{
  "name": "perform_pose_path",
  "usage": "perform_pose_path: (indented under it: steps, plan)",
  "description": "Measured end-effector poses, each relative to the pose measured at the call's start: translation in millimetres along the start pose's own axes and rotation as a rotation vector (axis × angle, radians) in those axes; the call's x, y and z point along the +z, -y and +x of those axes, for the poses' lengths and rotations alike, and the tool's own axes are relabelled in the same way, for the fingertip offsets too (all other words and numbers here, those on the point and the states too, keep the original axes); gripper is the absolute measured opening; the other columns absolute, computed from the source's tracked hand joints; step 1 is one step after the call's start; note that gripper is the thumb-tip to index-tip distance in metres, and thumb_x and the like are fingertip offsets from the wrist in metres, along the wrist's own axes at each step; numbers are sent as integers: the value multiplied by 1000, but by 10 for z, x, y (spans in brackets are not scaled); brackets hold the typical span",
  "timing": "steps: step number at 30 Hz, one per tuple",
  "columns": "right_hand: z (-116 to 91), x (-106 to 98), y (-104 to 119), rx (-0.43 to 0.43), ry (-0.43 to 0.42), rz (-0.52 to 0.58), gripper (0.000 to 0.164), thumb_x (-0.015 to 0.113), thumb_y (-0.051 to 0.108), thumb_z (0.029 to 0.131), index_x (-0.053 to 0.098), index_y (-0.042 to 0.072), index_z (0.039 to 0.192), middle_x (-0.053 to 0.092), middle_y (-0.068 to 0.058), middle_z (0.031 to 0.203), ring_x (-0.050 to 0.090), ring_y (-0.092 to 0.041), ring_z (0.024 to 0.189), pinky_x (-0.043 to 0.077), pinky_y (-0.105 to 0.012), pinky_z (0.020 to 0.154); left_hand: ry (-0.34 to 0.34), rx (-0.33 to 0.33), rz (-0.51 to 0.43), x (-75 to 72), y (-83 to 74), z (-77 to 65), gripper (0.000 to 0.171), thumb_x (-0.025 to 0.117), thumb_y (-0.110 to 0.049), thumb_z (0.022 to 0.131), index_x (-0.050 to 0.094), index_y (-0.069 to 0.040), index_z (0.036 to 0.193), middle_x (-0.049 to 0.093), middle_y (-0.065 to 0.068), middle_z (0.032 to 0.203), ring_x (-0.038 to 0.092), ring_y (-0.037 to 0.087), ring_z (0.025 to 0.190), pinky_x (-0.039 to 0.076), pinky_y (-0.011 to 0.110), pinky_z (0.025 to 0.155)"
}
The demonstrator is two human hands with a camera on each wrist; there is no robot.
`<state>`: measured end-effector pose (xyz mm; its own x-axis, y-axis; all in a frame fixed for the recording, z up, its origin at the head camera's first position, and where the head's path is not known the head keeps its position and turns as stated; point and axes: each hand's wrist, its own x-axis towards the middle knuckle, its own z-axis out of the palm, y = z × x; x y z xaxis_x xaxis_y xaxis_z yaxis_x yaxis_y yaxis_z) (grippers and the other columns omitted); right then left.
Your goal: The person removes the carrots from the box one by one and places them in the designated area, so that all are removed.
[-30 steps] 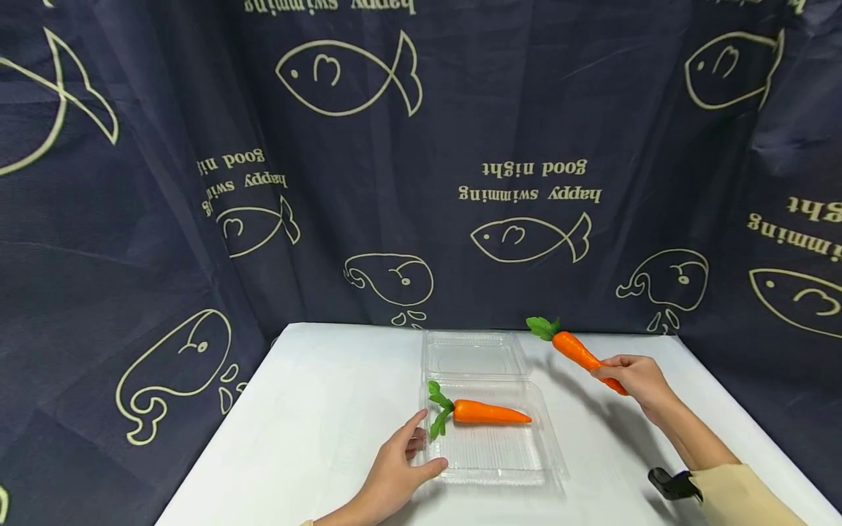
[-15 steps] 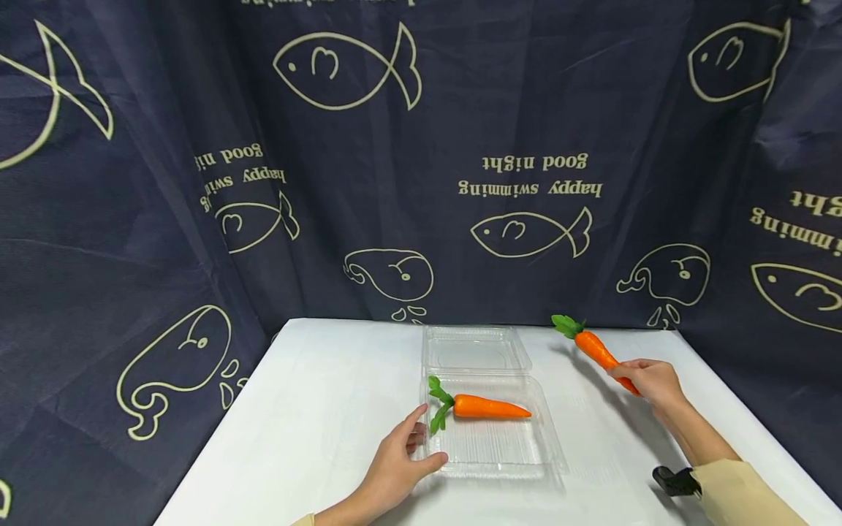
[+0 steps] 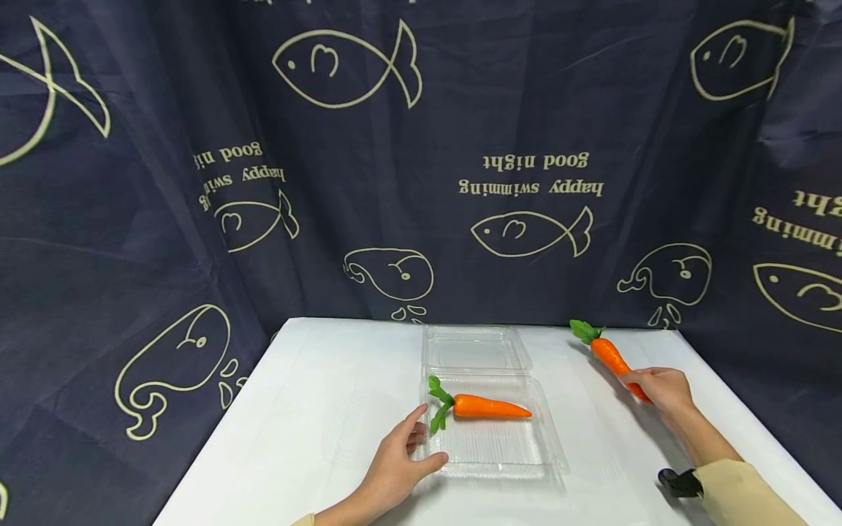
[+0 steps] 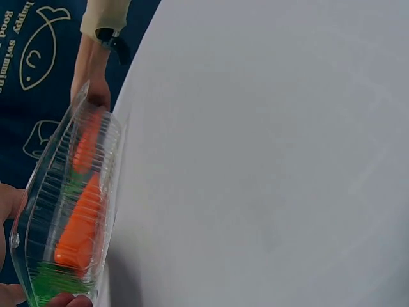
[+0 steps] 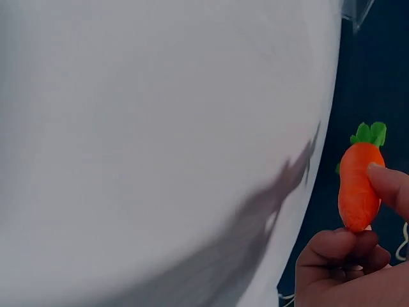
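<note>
In the head view my right hand (image 3: 663,391) pinches an orange carrot (image 3: 610,356) near its narrow end, over the right side of the table. Its leafy green top points up and left. In the right wrist view the thumb lies along this carrot (image 5: 360,182), the other fingers curled below. A second carrot (image 3: 490,407) lies sideways in the base of a clear plastic clamshell container (image 3: 493,449), leaves at the left. My left hand (image 3: 397,464) rests at the container's left edge with thumb and index finger spread wide, the thumb over the near left corner.
The container's lid (image 3: 475,349) lies folded back toward the table's far edge. A white table (image 3: 342,402) bears everything, and a dark curtain (image 3: 421,183) with fish drawings surrounds it. A black strap (image 3: 680,483) sits at my right sleeve.
My right hand has moved to the right, away from the container, carrying its carrot along. My left hand and the carrot in the container have stayed in place.
</note>
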<state>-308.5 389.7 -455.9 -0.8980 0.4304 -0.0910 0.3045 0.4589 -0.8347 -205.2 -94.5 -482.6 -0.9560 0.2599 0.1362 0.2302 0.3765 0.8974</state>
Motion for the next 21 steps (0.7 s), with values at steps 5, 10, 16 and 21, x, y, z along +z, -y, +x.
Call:
perform_pose_path:
  steps: [5, 10, 16, 21]
  plan:
    - [57, -32, -66, 48, -36, -12, 34, 80, 23, 79, 74, -7, 95, 66, 0, 82, 53, -18, 79, 46, -28, 61, -5, 8, -2, -2, 9, 12, 83, 80, -33, 87, 38, -8, 154, 60, 12, 122, 59, 29, 114, 51, 43, 102]
    - [98, -54, -135, 73, -61, -18, 38, 81, 22, 77, 72, -9, 97, 67, -3, 82, 53, -21, 81, 43, -27, 62, -8, 0, 3, 2, 17, 2, 84, 80, -33, 86, 38, -8, 154, 60, 12, 122, 58, 28, 115, 51, 42, 102]
    - [121, -66, -181, 108, -95, -18, 43, 79, 20, 78, 69, -13, 103, 68, -13, 88, 55, -24, 82, 43, -28, 63, -11, 0, 3, 3, 16, -4, 84, 80, -33, 86, 38, -9, 155, 60, 11, 122, 58, 28, 115, 51, 39, 102]
    - [126, -59, -192, 128, -108, -18, 44, 79, 19, 78, 67, -14, 104, 66, -24, 99, 55, -31, 90, 42, -31, 66, -7, 1, 5, -5, 14, -3, 83, 80, -33, 87, 38, -9, 155, 60, 11, 122, 58, 27, 115, 52, 39, 101]
